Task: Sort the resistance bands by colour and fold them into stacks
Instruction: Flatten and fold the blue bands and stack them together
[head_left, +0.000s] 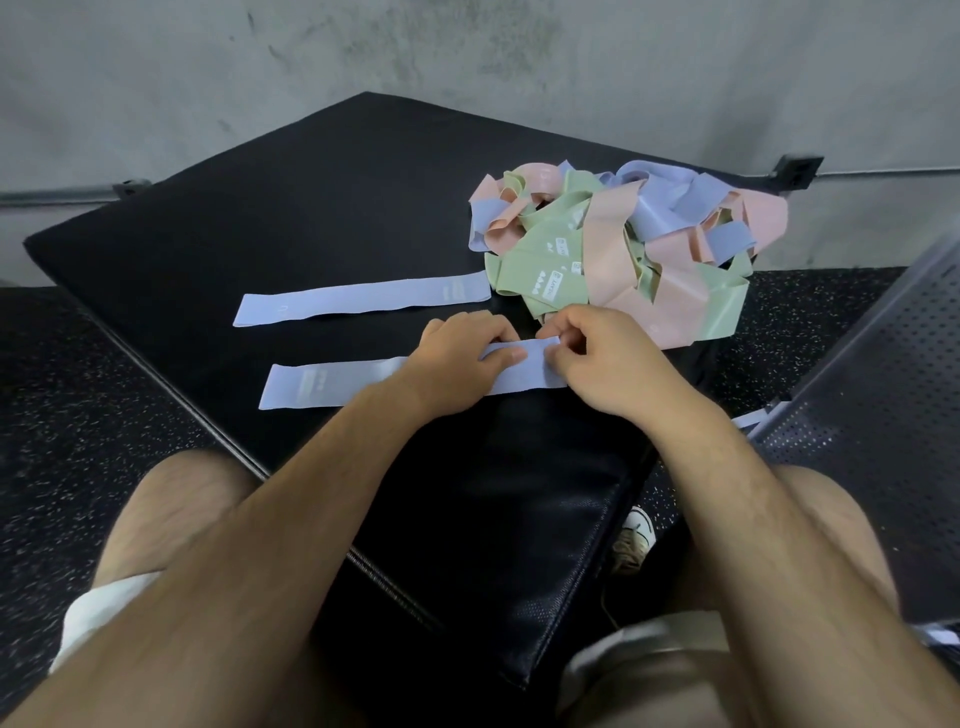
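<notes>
A blue resistance band (322, 387) lies flat across the near part of the black padded box (291, 208). My left hand (457, 358) presses down on the band's right half, thumb on top. My right hand (592, 358) pinches the band's right end, which is lifted slightly. A second blue band (363, 301) lies flat and straight farther back. A tangled heap of pink, green and blue bands (623, 249) sits at the box's right side, just beyond my hands.
The box stands on speckled black rubber flooring (78, 415) against a grey concrete wall. A perforated dark metal bench (883, 395) is at the right. My knees and a shoe (634, 540) are below the box's near corner.
</notes>
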